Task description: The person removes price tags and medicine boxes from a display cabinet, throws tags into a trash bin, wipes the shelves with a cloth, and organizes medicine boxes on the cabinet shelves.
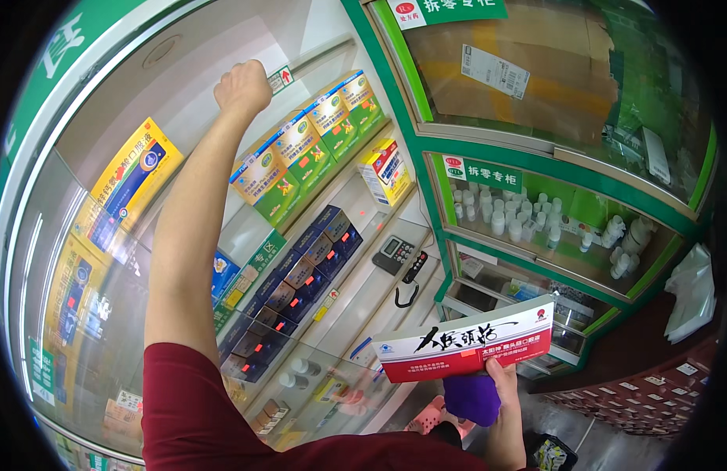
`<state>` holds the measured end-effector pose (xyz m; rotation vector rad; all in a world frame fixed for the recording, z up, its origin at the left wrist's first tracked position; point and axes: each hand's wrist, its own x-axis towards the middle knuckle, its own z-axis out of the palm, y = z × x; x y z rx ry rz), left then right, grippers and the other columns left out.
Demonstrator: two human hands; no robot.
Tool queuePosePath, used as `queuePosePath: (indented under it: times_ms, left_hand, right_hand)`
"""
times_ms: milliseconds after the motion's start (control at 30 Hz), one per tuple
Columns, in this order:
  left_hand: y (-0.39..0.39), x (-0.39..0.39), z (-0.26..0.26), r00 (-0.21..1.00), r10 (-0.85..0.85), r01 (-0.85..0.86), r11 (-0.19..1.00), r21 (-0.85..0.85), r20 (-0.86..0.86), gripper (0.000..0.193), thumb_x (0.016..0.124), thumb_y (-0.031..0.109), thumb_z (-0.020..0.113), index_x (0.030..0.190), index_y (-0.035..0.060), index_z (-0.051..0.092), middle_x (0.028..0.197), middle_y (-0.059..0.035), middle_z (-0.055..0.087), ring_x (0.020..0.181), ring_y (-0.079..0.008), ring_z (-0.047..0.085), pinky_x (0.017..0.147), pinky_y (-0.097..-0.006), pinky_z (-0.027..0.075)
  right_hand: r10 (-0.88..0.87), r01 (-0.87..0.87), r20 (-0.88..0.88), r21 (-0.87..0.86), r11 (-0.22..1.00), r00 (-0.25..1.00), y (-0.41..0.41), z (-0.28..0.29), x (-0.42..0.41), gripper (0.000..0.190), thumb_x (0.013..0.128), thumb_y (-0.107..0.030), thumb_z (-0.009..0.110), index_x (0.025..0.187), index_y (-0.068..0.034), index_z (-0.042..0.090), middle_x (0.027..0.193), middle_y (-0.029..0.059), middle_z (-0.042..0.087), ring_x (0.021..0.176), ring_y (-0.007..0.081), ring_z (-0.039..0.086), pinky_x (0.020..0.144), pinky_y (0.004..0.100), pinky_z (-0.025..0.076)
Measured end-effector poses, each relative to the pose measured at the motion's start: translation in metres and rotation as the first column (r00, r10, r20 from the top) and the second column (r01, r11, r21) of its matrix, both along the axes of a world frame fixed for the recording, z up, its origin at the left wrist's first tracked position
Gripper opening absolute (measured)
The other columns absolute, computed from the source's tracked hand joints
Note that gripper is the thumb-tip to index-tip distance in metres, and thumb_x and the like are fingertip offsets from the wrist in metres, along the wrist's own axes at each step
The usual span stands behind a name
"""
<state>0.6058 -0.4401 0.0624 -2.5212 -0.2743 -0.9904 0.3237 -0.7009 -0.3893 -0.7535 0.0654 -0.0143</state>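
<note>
My left hand [244,85] is raised at the upper left, curled into a fist with nothing visible in it. It is near the edge of an upper shelf, beside a row of yellow and green calcium cartons [292,150]; contact with the shelf cannot be told. Low at the right, my right hand [503,382] grips a long white and red oral-liquid carton [463,347], its thumb on the lower edge. A purple cloth [472,400] is bunched in the same hand, beneath the carton.
Dark blue cartons [298,277] line a lower shelf, near a telephone [393,254] and its handset. Large yellow cartons [136,171] stand at the left, partly behind glass. Green-framed glass cabinets [487,141] with small white bottles rise at the right. A black bin [552,453] stands on the floor.
</note>
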Motion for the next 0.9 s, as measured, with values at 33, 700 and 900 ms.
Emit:
queuePosePath:
  times_ms: [33, 700, 900]
  left_hand:
    - [-0.001, -0.002, 0.003, 1.0, 0.004, -0.005, 0.999, -0.033, -0.018, 0.022, 0.077, 0.008, 0.056, 0.098, 0.0052, 0.065, 0.109, -0.017, 0.061, 0.104, -0.0314, 0.058, 0.082, -0.0419, 0.049]
    - [-0.024, -0.139, -0.224, 0.473, -0.838, 0.016, -0.301, -0.953, 0.273, 0.012, 0.084, 0.011, 0.063, 0.093, 0.0027, 0.06, 0.086, -0.0014, 0.062, 0.075, -0.0074, 0.056, 0.066, -0.0211, 0.043]
    - [-0.012, -0.135, -0.438, 0.63, -0.772, -0.483, -0.473, -0.736, 0.082, 0.012, 0.083, 0.007, 0.061, 0.095, 0.0044, 0.06, 0.088, -0.0052, 0.063, 0.077, -0.0119, 0.06, 0.066, -0.0275, 0.048]
  right_hand:
    - [-0.012, 0.012, 0.005, 0.011, 1.0, 1.0, 0.002, 0.003, 0.0, 0.044, 0.082, -0.017, 0.066, 0.12, -0.002, 0.049, 0.11, 0.0064, 0.058, 0.099, 0.0148, 0.056, 0.09, 0.0297, 0.042]
    - [0.141, -0.159, -0.154, -0.115, 0.981, 0.978, 0.007, 0.036, 0.051, 0.044, 0.086, -0.025, 0.06, 0.12, 0.001, 0.049, 0.107, 0.012, 0.061, 0.093, 0.0202, 0.062, 0.079, 0.0301, 0.051]
    - [0.17, 0.085, -0.517, 0.434, 0.897, 0.839, 0.01, -0.168, 0.017, 0.041, 0.086, -0.029, 0.062, 0.116, -0.003, 0.052, 0.1, 0.0123, 0.064, 0.085, 0.021, 0.064, 0.075, 0.0319, 0.054]
